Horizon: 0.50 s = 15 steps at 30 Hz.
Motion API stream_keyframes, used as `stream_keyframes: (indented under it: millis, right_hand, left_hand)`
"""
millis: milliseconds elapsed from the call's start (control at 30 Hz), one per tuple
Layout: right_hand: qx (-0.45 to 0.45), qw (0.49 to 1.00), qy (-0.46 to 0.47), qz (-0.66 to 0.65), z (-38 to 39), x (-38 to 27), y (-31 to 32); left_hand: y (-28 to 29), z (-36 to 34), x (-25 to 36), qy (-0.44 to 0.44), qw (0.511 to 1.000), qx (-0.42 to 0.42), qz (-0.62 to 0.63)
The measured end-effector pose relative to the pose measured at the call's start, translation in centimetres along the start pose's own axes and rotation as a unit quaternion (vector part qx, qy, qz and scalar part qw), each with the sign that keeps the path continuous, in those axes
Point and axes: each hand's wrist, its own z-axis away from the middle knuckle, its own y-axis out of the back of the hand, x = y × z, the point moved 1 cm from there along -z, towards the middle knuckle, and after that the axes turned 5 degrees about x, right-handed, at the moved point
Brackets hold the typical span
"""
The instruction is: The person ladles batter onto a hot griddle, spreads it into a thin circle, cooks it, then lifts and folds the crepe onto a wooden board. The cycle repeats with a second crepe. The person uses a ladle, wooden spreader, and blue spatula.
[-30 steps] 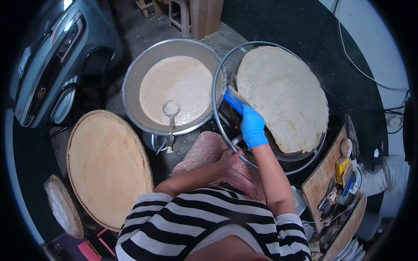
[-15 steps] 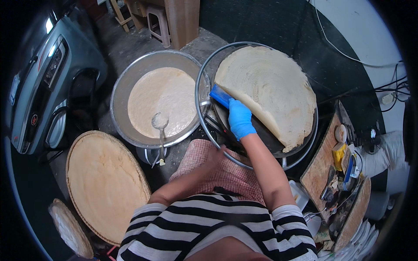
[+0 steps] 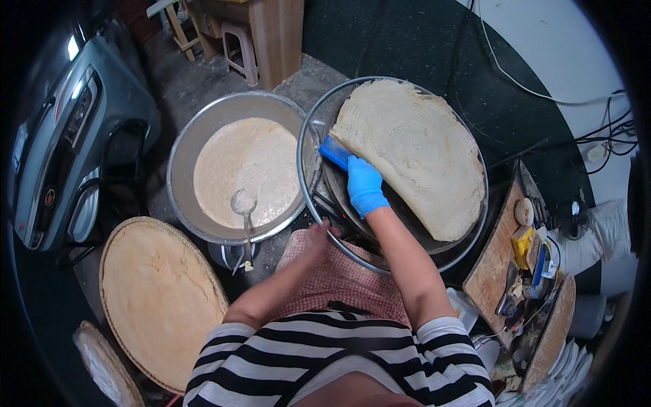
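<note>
The blue scraper (image 3: 335, 152) lies flat at the left edge of the large thin crepe (image 3: 412, 154), its blade pointing up and left from the hand that holds it. The right hand (image 3: 365, 186), in a blue glove, is closed around the scraper's lower end, fingers curled over the handle. The crepe spreads up and to the right of that hand, pale and round, folded over on its lower left side so a dark band of the round griddle (image 3: 407, 224) shows just below and right of the wrist. A metal ring (image 3: 304, 197) rims the griddle and passes just left of the gloved hand.

The left hand (image 3: 316, 237) is bare and sits below and left of the right one, at the lower rim of the griddle, over a pink checked cloth (image 3: 339, 278). Whether its fingers grip anything I cannot tell; they look loosely bent.

Further left of both hands stands 1 wide metal bowl (image 3: 183, 149) filled with pale batter (image 3: 247, 169), a ladle (image 3: 243, 203) resting in it near the lower rim. Below the bowl, well left of the left hand, lies a round woven tray (image 3: 159, 298). Far right of the right hand, a wooden board (image 3: 498, 271) holds small tools.
</note>
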Motion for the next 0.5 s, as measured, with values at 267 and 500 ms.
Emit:
stream_keyframes:
  millis: [267, 500]
  right_hand:
    - [0.004, 1.000, -0.010, -0.001, -1.1, 0.4, -0.1]
    - [0.055, 0.998, -0.012, 0.016, -2.1, 1.8, -1.4]
  left_hand:
    - [-5.4, 5.4, -3.5, 0.000, 0.995, -0.094, 0.023]
    - [1.9, -1.8, 0.9, 0.012, 0.996, 0.020, 0.088]
